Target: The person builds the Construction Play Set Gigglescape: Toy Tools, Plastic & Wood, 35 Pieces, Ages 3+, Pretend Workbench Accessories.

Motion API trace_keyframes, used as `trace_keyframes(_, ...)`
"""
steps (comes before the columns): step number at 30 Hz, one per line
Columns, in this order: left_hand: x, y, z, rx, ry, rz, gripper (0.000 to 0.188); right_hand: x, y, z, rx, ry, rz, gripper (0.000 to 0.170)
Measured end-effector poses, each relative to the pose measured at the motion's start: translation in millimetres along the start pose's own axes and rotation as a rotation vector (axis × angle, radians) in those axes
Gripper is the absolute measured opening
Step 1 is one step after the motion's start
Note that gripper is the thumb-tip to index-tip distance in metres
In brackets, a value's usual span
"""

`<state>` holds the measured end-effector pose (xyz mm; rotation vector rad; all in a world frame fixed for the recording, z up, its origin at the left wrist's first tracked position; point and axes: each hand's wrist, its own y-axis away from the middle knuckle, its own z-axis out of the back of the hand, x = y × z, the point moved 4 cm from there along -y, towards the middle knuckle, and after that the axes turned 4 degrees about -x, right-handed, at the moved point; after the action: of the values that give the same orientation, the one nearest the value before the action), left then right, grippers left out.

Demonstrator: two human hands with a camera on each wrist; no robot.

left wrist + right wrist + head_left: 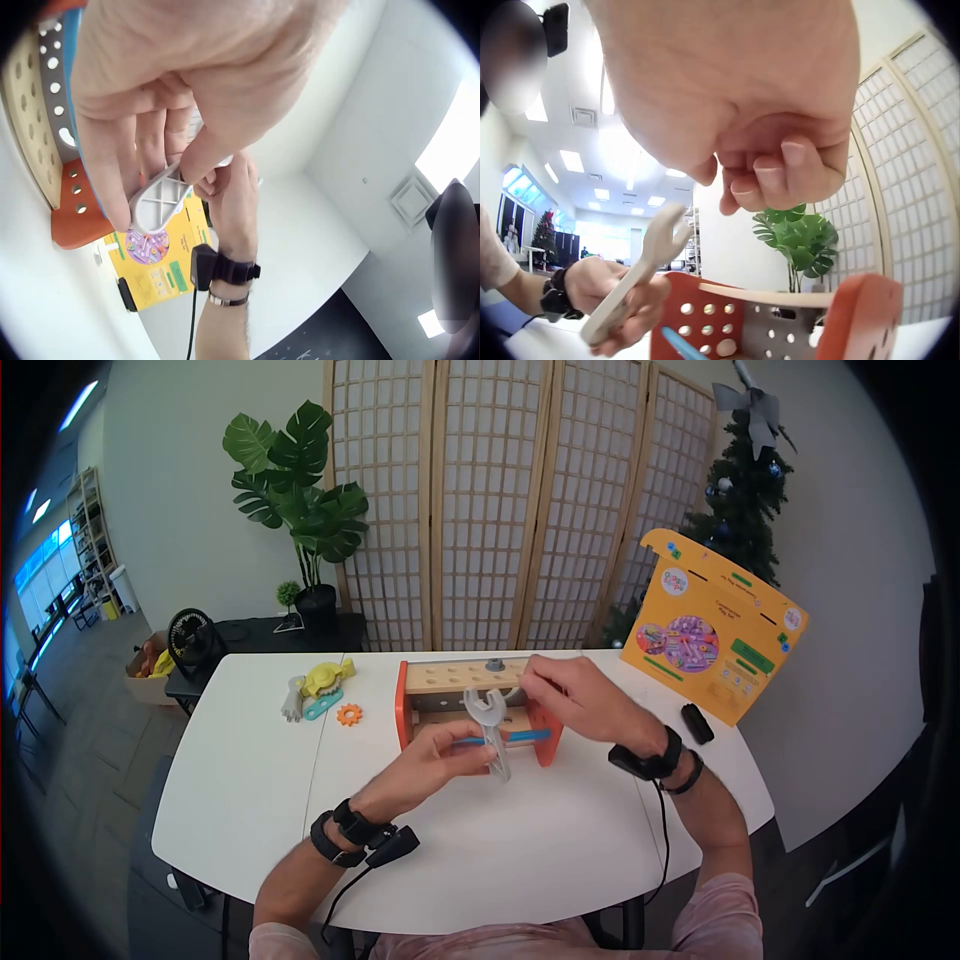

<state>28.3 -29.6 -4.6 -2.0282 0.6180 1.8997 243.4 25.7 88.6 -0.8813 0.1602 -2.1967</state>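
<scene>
My left hand (440,755) grips a light grey toy wrench (487,710) by its handle, the open-ended head pointing up. In the right wrist view the wrench (641,274) stands tilted in the left hand's fingers. Behind it stands a wooden toy toolbox (465,676) with red-orange end panels and a perforated grey strip. A blue bar (528,736) runs across its front, beside the left fingers. My right hand (585,695) hovers near the toolbox's upper right end, its fingers (769,176) curled with nothing visible in them. A grey nut-like piece (494,664) sits on the toolbox top.
At the table's left lie a yellow toy piece (325,678), a grey piece (292,700), a teal piece (323,705) and an orange gear (349,715). An orange-yellow box (715,630) stands at the right, with a black object (697,724) beside it. Cables trail from both wrists.
</scene>
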Motion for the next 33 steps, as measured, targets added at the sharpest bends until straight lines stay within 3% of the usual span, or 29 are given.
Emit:
trace_keyframes(2, -15.9, 9.1, -5.2, -0.028, -0.111, -0.270, 0.027, 7.4, 30.6, -15.5, 0.138, -0.292, -0.214, 0.030)
trace_keyframes(3, -20.1, 12.4, -10.4, 0.002, -0.046, -0.273, 0.029, 7.4, 43.0, -25.2, 0.133, -0.296, -0.224, 0.030)
trace_keyframes(5, -19.6, 13.2, -16.7, 0.030, -0.105, -0.318, 0.030, 21.5, 62.2, -41.3, 0.182, -0.415, 0.105, 0.032)
trace_keyframes(8, -17.5, 13.2, -30.0, 0.101, -0.105, -0.324, 0.033, 28.2, 78.1, -39.1, 0.274, -0.414, 0.014, 0.038)
trace_keyframes(10, -28.2, 17.8, -39.1, 0.023, -0.159, -0.417, 0.034, 20.5, 85.0, -34.6, 0.155, -0.422, -0.002, 0.037)
trace_keyframes(12, -32.6, 23.1, -41.9, -0.001, -0.191, -0.393, 0.033, 8.2, 91.8, -23.7, 0.039, -0.428, -0.013, 0.037)
trace_keyframes(16, -36.6, 41.3, -33.3, -0.044, -0.245, -0.306, 0.028, -64.0, 117.2, 26.0, -0.288, -0.110, -0.147, 0.034)
trace_keyframes(20, -20.1, 62.9, -0.8, -0.045, -0.355, -0.275, 0.026, -147.2, 176.4, 58.4, -0.515, 0.170, -0.452, 0.033)
trace_keyframes(24, -10.1, 87.7, 28.7, -0.053, -0.451, -0.258, 0.020, -216.3, 239.0, 64.2, -0.480, 0.397, -0.617, 0.034)
trace_keyframes(26, -8.9, 96.4, 47.1, -0.070, -0.478, -0.214, 0.018, -221.1, 251.5, 62.1, -0.458, 0.445, -0.656, 0.034)
trace_keyframes(28, -8.7, 100.6, 73.0, -0.245, -0.534, -0.070, 0.017, -225.2, 261.3, 63.0, -0.457, 0.501, -0.706, 0.035)
trace_keyframes(29, -9.2, 102.4, 80.7, -0.238, -0.536, -0.069, 0.017, -230.0, 264.5, 61.9, -0.420, 0.530, -0.715, 0.035)
trace_keyframes(31, -11.2, 103.8, 103.7, -0.451, -0.622, -0.012, 0.016, -237.9, 270.2, 60.2, -0.395, 0.566, -0.745, 0.035)
trace_keyframes(33, -10.7, 100.2, 125.1, -0.523, -0.826, -0.061, 0.018, -242.6, 268.9, 59.4, -0.345, 0.464, -0.850, 0.032)
